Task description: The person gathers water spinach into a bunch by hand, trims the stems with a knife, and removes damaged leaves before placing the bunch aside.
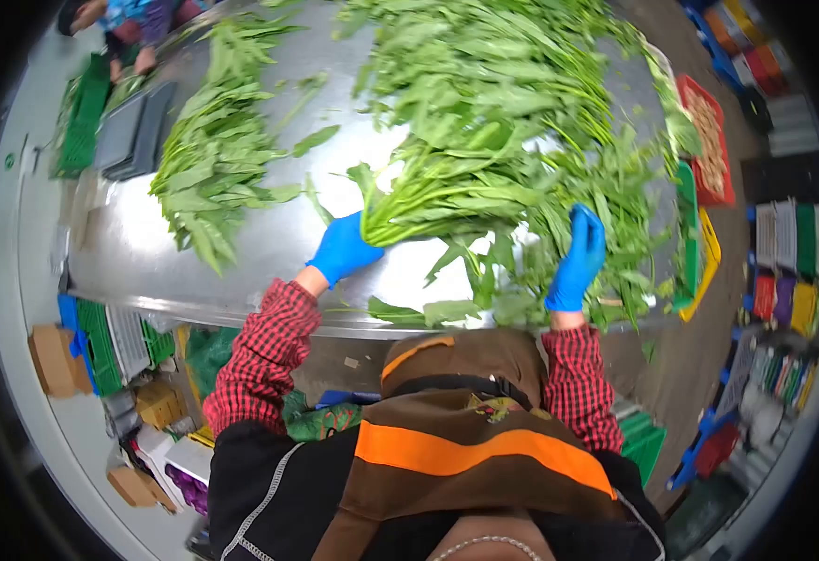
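Two hands in blue gloves work over a metal bench (119, 257) strewn with leafy greens. The left hand (346, 251) is closed around the stem end of a bunch of greens (456, 192), which lies on the near middle of the bench, its leaves spreading toward the right hand (579, 262). That hand is raised above loose greens (629, 201) near the bench's right side, its fingers bent toward the thumb; whether it pinches anything, I cannot tell.

Beyond the bunch, a large heap of greens (493, 65) reaches to the far edge of the view, while a smaller heap (217, 150) lies well apart on the left. Between them, a few single leaves (316, 140) rest on the bare metal. Stacked grey trays (133, 136) stand at the left end, just beside a green crate (80, 122). Past the right edge are a red crate (720, 194) of pale brown pieces, too small to identify, and a yellow crate (711, 245). Another person (138, 23) is partly visible at the upper left.
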`<state>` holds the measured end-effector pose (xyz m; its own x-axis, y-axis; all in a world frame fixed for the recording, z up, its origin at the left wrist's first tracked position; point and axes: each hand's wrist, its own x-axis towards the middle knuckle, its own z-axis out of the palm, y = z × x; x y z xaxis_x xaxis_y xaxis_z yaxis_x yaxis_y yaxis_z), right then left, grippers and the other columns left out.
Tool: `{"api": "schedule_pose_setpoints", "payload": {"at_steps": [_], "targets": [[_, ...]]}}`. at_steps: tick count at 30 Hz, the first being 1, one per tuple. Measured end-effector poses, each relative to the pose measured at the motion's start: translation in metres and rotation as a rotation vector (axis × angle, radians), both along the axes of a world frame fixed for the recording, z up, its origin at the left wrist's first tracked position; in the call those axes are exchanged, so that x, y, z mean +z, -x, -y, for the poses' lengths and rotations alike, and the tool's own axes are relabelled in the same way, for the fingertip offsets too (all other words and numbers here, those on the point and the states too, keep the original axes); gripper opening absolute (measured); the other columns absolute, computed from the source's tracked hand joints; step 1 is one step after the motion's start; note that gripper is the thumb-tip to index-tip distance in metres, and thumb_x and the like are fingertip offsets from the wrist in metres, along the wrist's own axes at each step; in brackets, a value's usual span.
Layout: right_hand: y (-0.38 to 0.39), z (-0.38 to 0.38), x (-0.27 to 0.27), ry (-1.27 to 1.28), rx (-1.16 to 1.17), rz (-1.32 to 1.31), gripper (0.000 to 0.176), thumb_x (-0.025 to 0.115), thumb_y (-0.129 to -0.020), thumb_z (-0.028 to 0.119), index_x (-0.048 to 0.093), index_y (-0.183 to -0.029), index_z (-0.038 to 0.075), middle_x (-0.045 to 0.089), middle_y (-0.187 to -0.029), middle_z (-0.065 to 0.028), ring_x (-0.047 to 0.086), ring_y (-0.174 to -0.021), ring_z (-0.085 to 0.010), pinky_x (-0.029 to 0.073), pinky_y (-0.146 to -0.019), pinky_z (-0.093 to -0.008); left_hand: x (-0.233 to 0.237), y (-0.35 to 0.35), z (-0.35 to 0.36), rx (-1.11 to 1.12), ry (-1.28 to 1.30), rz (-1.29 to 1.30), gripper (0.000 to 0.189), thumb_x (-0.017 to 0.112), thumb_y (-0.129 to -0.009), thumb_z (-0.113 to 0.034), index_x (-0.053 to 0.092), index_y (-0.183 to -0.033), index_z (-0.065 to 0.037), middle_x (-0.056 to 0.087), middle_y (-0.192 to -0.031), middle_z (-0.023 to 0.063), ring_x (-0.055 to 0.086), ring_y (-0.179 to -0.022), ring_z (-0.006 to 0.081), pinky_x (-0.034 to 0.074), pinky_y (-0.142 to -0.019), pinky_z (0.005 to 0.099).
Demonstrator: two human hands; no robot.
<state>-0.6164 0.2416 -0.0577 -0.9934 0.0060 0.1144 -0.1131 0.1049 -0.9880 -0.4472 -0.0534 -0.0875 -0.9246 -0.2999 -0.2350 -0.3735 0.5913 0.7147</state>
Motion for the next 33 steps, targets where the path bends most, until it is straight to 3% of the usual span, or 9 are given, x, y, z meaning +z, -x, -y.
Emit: {"api": "schedule_pose_setpoints", "payload": {"at_steps": [4, 8, 13, 17, 19, 24, 26, 28, 33], "targets": [[-0.004, 0.002, -0.017, 0.026, 0.030, 0.117, 0.026, 0.050, -0.097, 0.017, 0.059, -0.112, -0.003, 0.062, -0.111, -0.0100, 0.058, -0.102, -0.0167, 0.044, -0.095, -0.0330, 0.029, -0.001, 0.040, 0.063, 0.189, -0.005, 0.036, 0.069, -0.070, -0.024, 0.066, -0.101, -0.008, 0.066, -0.090, 0.0190, 0.063, -0.081, 0.0381, 0.051, -0.071, 0.0431], [-0.004, 0.006, -0.034, 0.004, 0.114, 0.242, 0.024, 0.051, -0.098, 0.020, 0.061, -0.107, 0.000, 0.062, -0.102, -0.0056, 0.057, -0.094, -0.0144, 0.045, -0.087, -0.0308, 0.054, 0.000, 0.138, 0.101, 0.477, -0.172, 0.022, 0.067, -0.069, -0.025, 0.067, -0.086, -0.011, 0.064, -0.078, 0.0176, 0.062, -0.073, 0.0385, 0.049, -0.065, 0.0456], [-0.013, 0.023, -0.039, -0.056, 0.160, 0.356, 0.021, 0.051, -0.097, 0.018, 0.062, -0.102, 0.000, 0.060, -0.093, -0.0026, 0.055, -0.086, -0.0118, 0.046, -0.082, -0.0286, 0.095, -0.006, 0.291, 0.144, 0.780, -0.213, 0.032, 0.068, -0.062, -0.018, 0.066, -0.094, -0.011, 0.064, -0.081, 0.0176, 0.061, -0.077, 0.0386, 0.049, -0.069, 0.0450], [-0.010, 0.038, -0.061, -0.059, 0.200, 0.423, 0.020, 0.050, -0.097, 0.016, 0.062, -0.102, 0.001, 0.061, -0.094, -0.0024, 0.056, -0.084, -0.0111, 0.047, -0.079, -0.0261, 0.141, -0.012, 0.396, 0.136, 0.756, -0.162, 0.024, 0.069, -0.068, -0.017, 0.064, -0.090, -0.007, 0.064, -0.085, 0.0191, 0.061, -0.080, 0.0394, 0.049, -0.070, 0.0439], [-0.011, 0.046, -0.064, -0.123, 0.213, 0.477, 0.019, 0.051, -0.096, 0.015, 0.063, -0.101, 0.001, 0.061, -0.095, -0.0030, 0.056, -0.084, -0.0114, 0.047, -0.079, -0.0259, 0.127, -0.026, 0.448, 0.068, 0.824, -0.211, 0.026, 0.070, -0.066, -0.015, 0.064, -0.090, -0.005, 0.064, -0.086, 0.0197, 0.060, -0.081, 0.0408, 0.049, -0.071, 0.0455], [-0.001, 0.086, -0.067, -0.283, 0.326, 0.518, 0.018, 0.054, -0.094, 0.011, 0.065, -0.101, -0.001, 0.066, -0.097, -0.0055, 0.059, -0.090, -0.0128, 0.046, -0.084, -0.0262, 0.029, -0.070, 0.529, 0.077, 0.949, 0.402, 0.022, 0.070, -0.070, -0.021, 0.067, -0.088, -0.009, 0.066, -0.085, 0.0172, 0.060, -0.083, 0.0399, 0.048, -0.071, 0.0487], [0.007, 0.097, -0.069, -0.303, 0.369, 0.564, 0.018, 0.055, -0.093, 0.010, 0.065, -0.102, -0.001, 0.067, -0.099, -0.0057, 0.059, -0.090, -0.0122, 0.047, -0.083, -0.0264, -0.019, -0.110, 0.557, 0.018, 1.010, 0.232, 0.017, 0.065, -0.070, -0.011, 0.068, -0.086, -0.007, 0.066, -0.080, 0.0197, 0.063, -0.077, 0.0417, 0.049, -0.065, 0.0480], [0.018, 0.110, -0.060, -0.335, 0.404, 0.483, 0.017, 0.056, -0.092, 0.011, 0.067, -0.102, 0.001, 0.067, -0.097, -0.0059, 0.060, -0.088, -0.0128, 0.047, -0.082, -0.0276, -0.038, -0.117, 0.562, 0.278, 0.865, 0.398, 0.018, 0.060, -0.078, -0.013, 0.068, -0.092, -0.007, 0.066, -0.086, 0.0206, 0.063, -0.085, 0.0427, 0.049, -0.069, 0.0478], [0.091, 0.095, -0.054, -0.535, 0.363, 0.135, 0.014, 0.064, -0.086, 0.011, 0.067, -0.095, 0.001, 0.066, -0.093, -0.0115, 0.063, -0.088, -0.0214, 0.048, -0.081, -0.0312, -0.065, -0.135, 0.593, 0.264, 1.001, 0.527, 0.030, 0.060, -0.078, -0.013, 0.063, -0.108, -0.008, 0.065, -0.103, 0.0217, 0.062, -0.090, 0.0434, 0.050, -0.073, 0.0480]]}}
